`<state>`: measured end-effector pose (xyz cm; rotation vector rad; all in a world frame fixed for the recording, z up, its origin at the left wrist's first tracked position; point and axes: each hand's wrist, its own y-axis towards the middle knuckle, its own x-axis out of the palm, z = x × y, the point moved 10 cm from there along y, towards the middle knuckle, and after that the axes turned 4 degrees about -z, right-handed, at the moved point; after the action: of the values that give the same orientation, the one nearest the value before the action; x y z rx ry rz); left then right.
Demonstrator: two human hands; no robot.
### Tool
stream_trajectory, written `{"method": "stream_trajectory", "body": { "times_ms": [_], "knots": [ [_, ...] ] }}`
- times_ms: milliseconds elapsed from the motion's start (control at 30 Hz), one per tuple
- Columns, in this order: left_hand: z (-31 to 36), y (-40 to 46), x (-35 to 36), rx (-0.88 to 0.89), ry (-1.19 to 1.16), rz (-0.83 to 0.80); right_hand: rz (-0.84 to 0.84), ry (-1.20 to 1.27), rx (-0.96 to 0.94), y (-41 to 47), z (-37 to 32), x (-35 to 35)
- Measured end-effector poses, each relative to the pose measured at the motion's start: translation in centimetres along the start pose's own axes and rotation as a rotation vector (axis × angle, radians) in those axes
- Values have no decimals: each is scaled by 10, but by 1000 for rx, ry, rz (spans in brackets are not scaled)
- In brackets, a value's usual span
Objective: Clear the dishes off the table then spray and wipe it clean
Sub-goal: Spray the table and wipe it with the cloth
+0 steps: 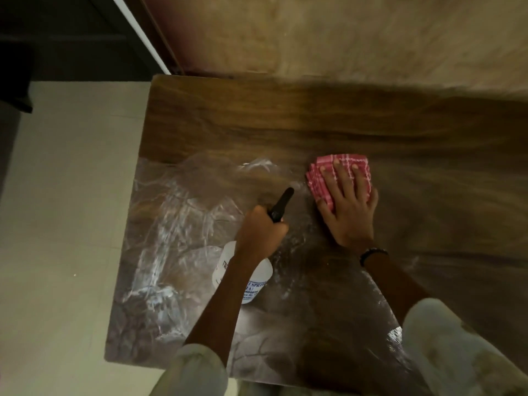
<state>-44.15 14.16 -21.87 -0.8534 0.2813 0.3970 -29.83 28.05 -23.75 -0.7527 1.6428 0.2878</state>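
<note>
Left hand (261, 228) grips the spray bottle (248, 277); right hand (347, 205) presses flat on the cloth (337, 172).

From where I watch, the left fingers curl round the bottle's neck under the black spray head (281, 205), and the white body hangs back toward the person beneath the forearm. Its long axis runs from near-left to far-right, with the nozzle aimed up and away at the cloth's near corner, just short of it. The right fingers lie straight and spread on the folded pink checked cloth, which rests on the wooden table (285, 115) near its middle; a dark band (373, 254) circles that wrist. Wet, shiny streaks (177, 224) cover the table's near-left part. Pale floor (65, 195) lies to the left, and a wall (343, 32) beyond.
</note>
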Motion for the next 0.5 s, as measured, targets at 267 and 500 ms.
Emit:
{"method": "stream_trajectory", "body": {
  "times_ms": [267, 500],
  "knots": [
    [4, -10, 15, -15, 104, 28, -18, 31, -19, -3, -1, 1],
    [1, -8, -11, -30, 24, 133, -33, 65, -50, 21, -33, -2]
  ]
}}
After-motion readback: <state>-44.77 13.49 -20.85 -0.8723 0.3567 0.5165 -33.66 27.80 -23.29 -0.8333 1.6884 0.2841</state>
